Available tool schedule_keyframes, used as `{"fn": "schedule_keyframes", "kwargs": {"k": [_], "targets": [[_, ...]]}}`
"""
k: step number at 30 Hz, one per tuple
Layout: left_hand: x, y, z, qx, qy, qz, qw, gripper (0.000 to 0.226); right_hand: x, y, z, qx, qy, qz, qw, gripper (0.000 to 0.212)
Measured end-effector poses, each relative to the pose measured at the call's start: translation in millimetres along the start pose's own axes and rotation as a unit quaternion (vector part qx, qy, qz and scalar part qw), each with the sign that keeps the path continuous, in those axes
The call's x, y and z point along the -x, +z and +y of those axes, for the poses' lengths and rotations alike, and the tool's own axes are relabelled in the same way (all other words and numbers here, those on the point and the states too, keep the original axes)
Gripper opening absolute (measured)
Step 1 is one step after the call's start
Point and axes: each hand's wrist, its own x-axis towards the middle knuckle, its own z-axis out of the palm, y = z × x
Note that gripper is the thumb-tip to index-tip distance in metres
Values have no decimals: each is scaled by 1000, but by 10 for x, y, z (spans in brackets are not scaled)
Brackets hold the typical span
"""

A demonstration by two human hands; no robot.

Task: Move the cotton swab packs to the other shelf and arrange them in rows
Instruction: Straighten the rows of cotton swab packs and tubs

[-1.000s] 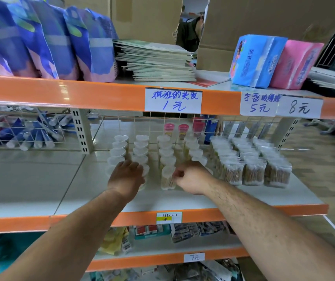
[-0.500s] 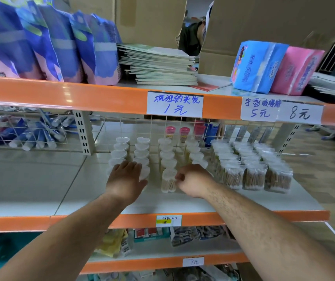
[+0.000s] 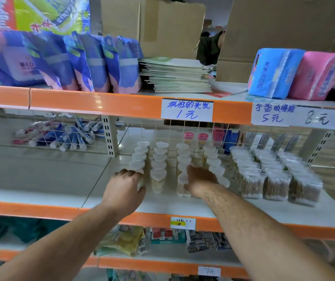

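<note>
Plastic cotton swab packs (image 3: 158, 177) stand in tight rows mid-frame. My left hand (image 3: 125, 191) wraps the front-left one; my right hand (image 3: 200, 182) hides its grip. Nudging could topple neighbours, I judge.

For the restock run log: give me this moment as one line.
stage: arranging rows | left hand: grips front-left pack | right hand: against third-row front pack, grip unclear | shelf: packs standing in rows
</note>
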Motion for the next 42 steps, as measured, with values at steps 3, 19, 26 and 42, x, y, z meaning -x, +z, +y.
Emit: {"fn": "schedule_keyframes", "kwargs": {"k": [3,19,26,42], "targets": [[68,-27,19,-2,-2,10,1000,15,26,17,-7,-17,10,6,1000,53],[34,-287,730,119,63,22,991,44,437,-761,50,-240,1,5,971,33],[-5,-367,943,266,-1,-52,963,65,623,-772,155,-264,40,23,963,49],[-36,-319,833,438,-62,-144,885,23,608,-662,50,-396,28,-37,917,51]]}}
